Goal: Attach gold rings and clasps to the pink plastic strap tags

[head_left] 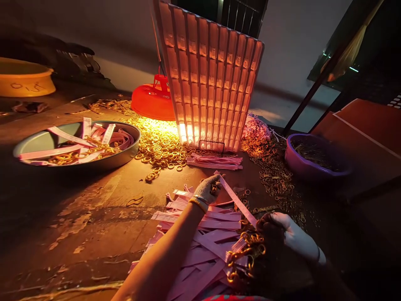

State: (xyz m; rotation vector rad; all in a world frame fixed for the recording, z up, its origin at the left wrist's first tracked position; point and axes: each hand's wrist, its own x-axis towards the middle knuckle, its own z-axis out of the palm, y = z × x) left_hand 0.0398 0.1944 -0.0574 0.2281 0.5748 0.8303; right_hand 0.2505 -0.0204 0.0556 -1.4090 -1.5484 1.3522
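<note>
A pink strap [238,200] is stretched slantwise between my two gloved hands. Its upper end is pinched by my left hand [208,189], in a light glove with a yellowish cuff. My right hand [277,228], in a white glove with dark fingers, grips the lower end; what else may be in those fingers is too dark to make out. Beneath both hands lies a heap of pink straps [216,246], with brass-coloured metal clasps [246,255] at its right side. A small stack of pink straps [216,161] lies beyond my left hand.
A red heat-lamp shade [153,100] glows over a pile of brass rings [163,144]. Behind the stack stands a ribbed plastic panel [213,79]. At left is a basin [78,161] of straps and rings; at right, metal clips [275,179] and a purple basin [313,167].
</note>
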